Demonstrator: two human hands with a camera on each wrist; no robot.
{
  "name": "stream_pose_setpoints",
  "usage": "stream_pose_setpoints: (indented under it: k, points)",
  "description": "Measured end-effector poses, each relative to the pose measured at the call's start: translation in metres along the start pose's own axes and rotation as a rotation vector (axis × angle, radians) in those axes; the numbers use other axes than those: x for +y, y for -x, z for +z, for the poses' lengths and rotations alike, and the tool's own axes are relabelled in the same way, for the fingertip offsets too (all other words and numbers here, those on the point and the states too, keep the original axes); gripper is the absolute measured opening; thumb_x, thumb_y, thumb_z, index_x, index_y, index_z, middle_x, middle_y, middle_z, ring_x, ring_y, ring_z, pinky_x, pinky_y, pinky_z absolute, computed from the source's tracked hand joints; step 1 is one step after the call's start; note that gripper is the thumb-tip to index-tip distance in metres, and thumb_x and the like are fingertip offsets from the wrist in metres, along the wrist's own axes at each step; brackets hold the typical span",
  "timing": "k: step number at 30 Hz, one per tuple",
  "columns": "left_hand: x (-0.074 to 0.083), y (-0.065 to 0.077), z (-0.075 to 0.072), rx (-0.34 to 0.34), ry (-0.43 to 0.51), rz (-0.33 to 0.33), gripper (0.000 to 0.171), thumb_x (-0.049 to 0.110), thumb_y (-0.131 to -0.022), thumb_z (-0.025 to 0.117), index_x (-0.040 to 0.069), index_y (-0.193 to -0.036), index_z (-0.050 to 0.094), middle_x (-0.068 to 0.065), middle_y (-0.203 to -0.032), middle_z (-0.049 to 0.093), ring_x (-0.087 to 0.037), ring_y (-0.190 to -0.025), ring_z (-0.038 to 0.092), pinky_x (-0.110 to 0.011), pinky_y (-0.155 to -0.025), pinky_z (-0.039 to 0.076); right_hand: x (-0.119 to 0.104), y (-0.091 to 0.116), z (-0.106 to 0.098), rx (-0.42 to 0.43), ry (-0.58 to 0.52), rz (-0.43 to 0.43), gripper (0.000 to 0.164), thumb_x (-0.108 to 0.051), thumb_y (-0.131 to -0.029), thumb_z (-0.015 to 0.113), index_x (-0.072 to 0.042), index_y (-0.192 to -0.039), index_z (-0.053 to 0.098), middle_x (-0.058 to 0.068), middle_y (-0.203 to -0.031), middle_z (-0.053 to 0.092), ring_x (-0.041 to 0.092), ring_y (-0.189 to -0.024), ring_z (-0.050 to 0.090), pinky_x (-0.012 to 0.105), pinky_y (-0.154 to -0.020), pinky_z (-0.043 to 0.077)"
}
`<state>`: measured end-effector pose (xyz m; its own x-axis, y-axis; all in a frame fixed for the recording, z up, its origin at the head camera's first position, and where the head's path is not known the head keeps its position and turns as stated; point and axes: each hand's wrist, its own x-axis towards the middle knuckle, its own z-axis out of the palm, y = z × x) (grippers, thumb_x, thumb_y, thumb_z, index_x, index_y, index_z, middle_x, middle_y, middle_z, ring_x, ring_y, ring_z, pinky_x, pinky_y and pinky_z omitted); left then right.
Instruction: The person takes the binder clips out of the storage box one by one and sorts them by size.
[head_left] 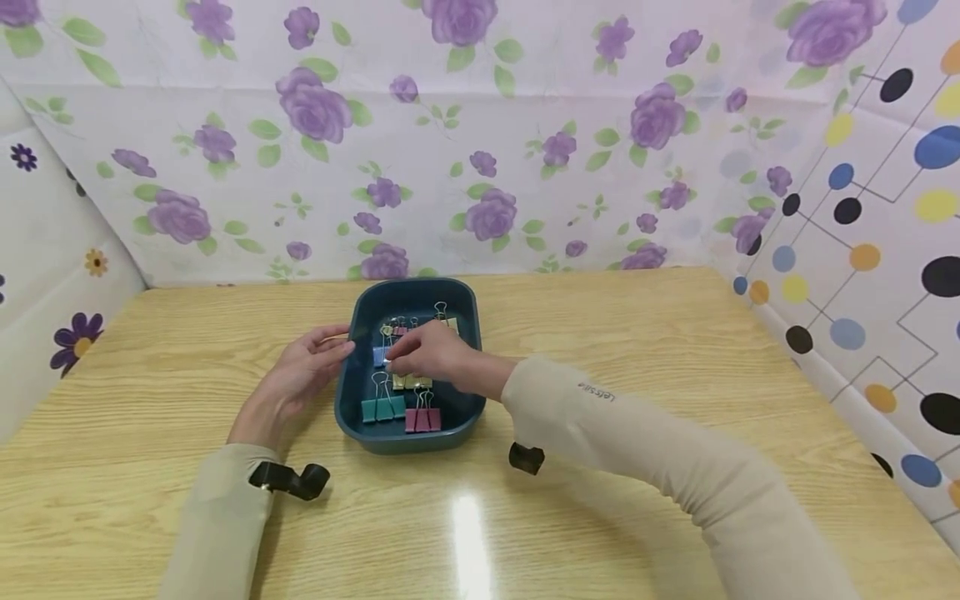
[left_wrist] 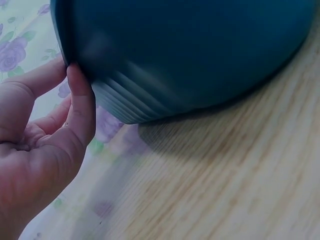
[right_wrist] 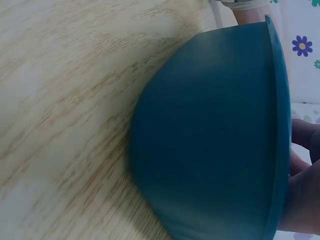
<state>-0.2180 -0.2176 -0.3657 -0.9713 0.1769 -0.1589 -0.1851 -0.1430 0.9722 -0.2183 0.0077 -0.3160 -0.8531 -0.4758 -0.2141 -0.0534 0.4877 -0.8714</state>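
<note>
A dark teal plastic bin (head_left: 410,443) stands on the table with several binder clips inside. My left hand (head_left: 303,367) pinches its left rim between thumb and fingers, shown closely as the hand (left_wrist: 50,135) in the left wrist view. My right hand (head_left: 435,357) reaches over the right rim into the bin, thumb and finger pinching at the blue binder clip (head_left: 378,357). Beneath that hand lies a yellow binder clip (head_left: 412,382). Nearer the front are a teal binder clip (head_left: 383,409) and a pink binder clip (head_left: 423,420). The bin wall (right_wrist: 205,135) hides the right fingertips in the right wrist view.
Small clips, among them a small pink clip (head_left: 401,331), lie toward the bin's far end, with another yellow clip (head_left: 452,323) at far right. The wooden table (head_left: 600,317) meets a flowered backdrop (head_left: 555,183) behind and a dotted one (head_left: 847,250) at right.
</note>
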Motion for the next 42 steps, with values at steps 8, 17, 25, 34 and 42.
stream_pose_setpoints:
  k: [8, 17, 25, 34, 42]
  points:
    - [0.0, 0.001, 0.0, -0.008, 0.023, 0.016, 0.046, 0.008, -0.096, 0.061, -0.002, -0.135, 0.039, 0.001, -0.101, 0.063, -0.008, -0.094, 0.06, -0.018, -0.084, 0.049, -0.004, -0.006, 0.014, -0.011, -0.009, 0.012, 0.021, -0.006, -0.09, 0.068, 0.0, -0.11, 0.072, 0.005, -0.095, 0.07, 0.014, -0.083, 0.067, 0.024, -0.074, 0.054]
    - [-0.003, 0.0, 0.001, -0.007, 0.016, 0.014, 0.044, 0.009, -0.096, 0.061, -0.001, -0.133, 0.04, 0.001, -0.101, 0.063, -0.007, -0.092, 0.06, -0.017, -0.083, 0.049, 0.0, -0.008, 0.018, 0.038, -0.03, 0.004, 0.01, -0.003, -0.086, 0.072, -0.001, -0.095, 0.076, 0.003, -0.083, 0.071, 0.011, -0.073, 0.066, 0.022, -0.067, 0.053]
    - [-0.003, -0.001, 0.0, -0.009, 0.02, 0.017, 0.046, 0.009, -0.096, 0.061, -0.001, -0.135, 0.038, 0.0, -0.102, 0.061, -0.006, -0.092, 0.06, -0.017, -0.083, 0.049, 0.0, -0.008, 0.015, 0.002, -0.079, -0.027, 0.01, -0.006, -0.087, 0.072, 0.0, -0.094, 0.075, 0.006, -0.081, 0.072, 0.016, -0.078, 0.069, 0.031, -0.074, 0.056]
    - [-0.003, -0.002, 0.001, -0.011, 0.035, 0.024, 0.049, 0.007, -0.095, 0.061, -0.004, -0.137, 0.036, 0.0, -0.101, 0.062, -0.007, -0.092, 0.06, -0.018, -0.084, 0.049, -0.002, -0.011, 0.013, -0.027, -0.114, -0.024, 0.011, -0.008, -0.087, 0.072, -0.002, -0.096, 0.075, 0.003, -0.083, 0.071, 0.012, -0.077, 0.068, 0.029, -0.076, 0.056]
    - [-0.003, -0.002, 0.0, -0.011, 0.02, 0.026, 0.049, 0.008, -0.096, 0.061, -0.003, -0.136, 0.037, 0.0, -0.102, 0.063, -0.008, -0.093, 0.061, -0.018, -0.085, 0.049, -0.009, -0.011, 0.006, -0.017, -0.18, -0.078, 0.01, -0.005, -0.088, 0.071, -0.001, -0.096, 0.075, 0.004, -0.084, 0.072, 0.016, -0.079, 0.069, 0.034, -0.081, 0.055]
